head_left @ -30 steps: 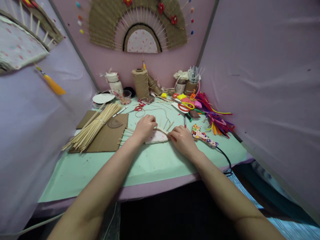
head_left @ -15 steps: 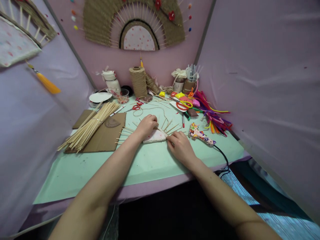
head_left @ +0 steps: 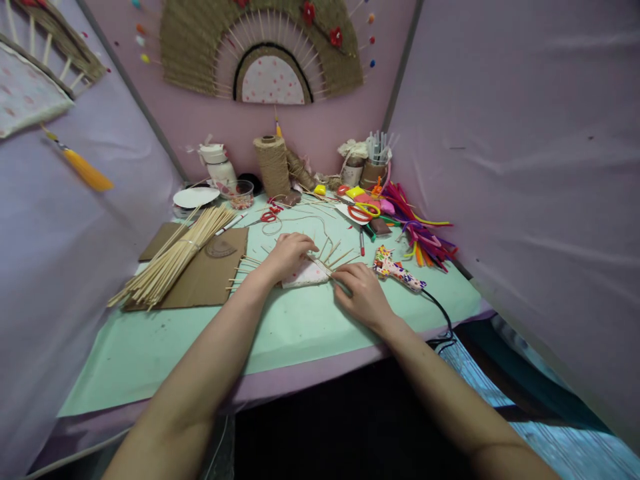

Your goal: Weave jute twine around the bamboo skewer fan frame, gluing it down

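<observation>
A small white half-round piece [head_left: 306,275] with pink dots lies on the mint table cover [head_left: 280,333], thin wooden sticks fanning out from it. My left hand [head_left: 287,255] rests on top of the piece, fingers curled and pressing down. My right hand [head_left: 361,289] sits just right of it, fingers pinched at its right edge on a strand of jute twine [head_left: 323,235] that runs up toward the spool. What exactly the fingertips grip is too small to make out.
A bundle of bamboo sticks [head_left: 173,255] lies on brown cardboard [head_left: 210,277] at left. A patterned glue gun [head_left: 397,270] with black cord lies right of my hand. A jute spool [head_left: 273,167], scissors [head_left: 365,212], pipe cleaners [head_left: 420,230] and cups stand at the back.
The view has shifted slightly. My right hand has slid a little nearer and down along the piece's right edge; my left hand stays on the piece.
</observation>
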